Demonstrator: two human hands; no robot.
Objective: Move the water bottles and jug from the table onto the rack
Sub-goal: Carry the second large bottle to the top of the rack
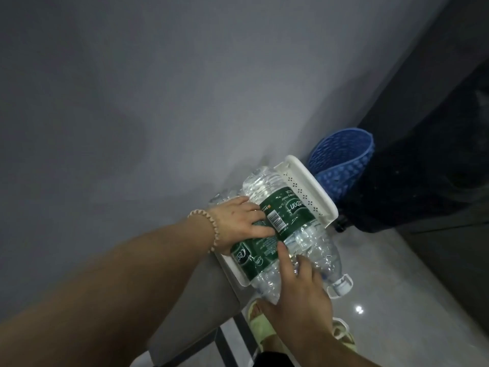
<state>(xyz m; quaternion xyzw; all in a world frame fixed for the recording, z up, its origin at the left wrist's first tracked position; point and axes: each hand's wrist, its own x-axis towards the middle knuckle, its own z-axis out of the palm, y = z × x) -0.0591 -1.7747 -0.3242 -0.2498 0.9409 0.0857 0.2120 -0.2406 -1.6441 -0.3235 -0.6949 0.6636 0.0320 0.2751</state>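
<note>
A white plastic rack (312,186) stands by the grey wall. Two clear water bottles with green labels lie on their sides on its top tier. The far bottle (285,205) runs along the rack's perforated wall, its white cap (341,284) sticking out past the near end. The near bottle (254,258) lies beside it. My left hand (238,221), with a bead bracelet at the wrist, rests across both bottles with fingers spread. My right hand (299,287) presses the near bottle's lower end, index finger stretched along it. More clear plastic (225,196) shows behind my left hand.
A blue perforated basket (341,162) stands just behind the rack, against a dark bulky object (423,168) on the right. A grey surface (195,300) lies under my left forearm. Glossy floor tiles (397,300) spread to the right, with my feet in green sandals (264,329) below.
</note>
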